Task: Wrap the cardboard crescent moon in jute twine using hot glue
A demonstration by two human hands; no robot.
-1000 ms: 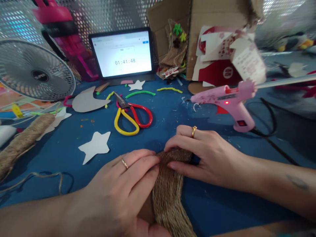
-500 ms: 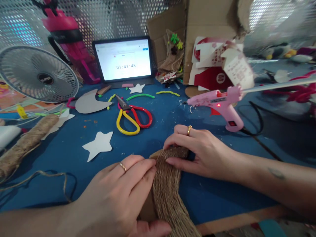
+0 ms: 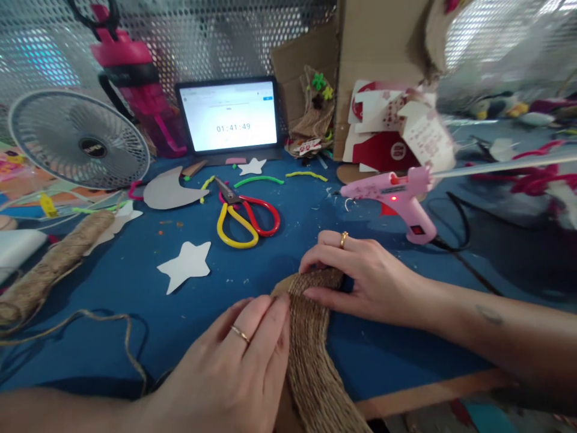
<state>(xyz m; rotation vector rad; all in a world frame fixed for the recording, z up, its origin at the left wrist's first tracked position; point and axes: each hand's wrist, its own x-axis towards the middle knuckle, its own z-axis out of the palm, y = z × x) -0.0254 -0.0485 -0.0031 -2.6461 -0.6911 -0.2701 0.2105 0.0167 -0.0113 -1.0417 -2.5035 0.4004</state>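
A curved cardboard piece covered with rows of brown twine (image 3: 311, 337) lies at the table's front edge. My right hand (image 3: 360, 273) pinches its upper end, thumb on the near side and fingers curled over the far side. My left hand (image 3: 241, 361) presses its fingers together on the left edge of the twine rows, where bare cardboard shows; its thumb is hidden. Loose twine (image 3: 128, 343) trails at the left, near the twine roll (image 3: 58, 258). A white paper star (image 3: 186, 264) lies beyond my left hand.
Scissors (image 3: 246, 219) and a pink glue gun (image 3: 401, 195) with its light on lie farther back on the blue table (image 3: 297, 222). Behind stand a fan (image 3: 81, 141), a pink bottle (image 3: 139, 90), a tablet (image 3: 229, 117) and cardboard (image 3: 383, 42).
My left hand has shifted slightly right and nearer me, and its thumb has gone out of sight. My right hand keeps its hold. The view has shifted a little.
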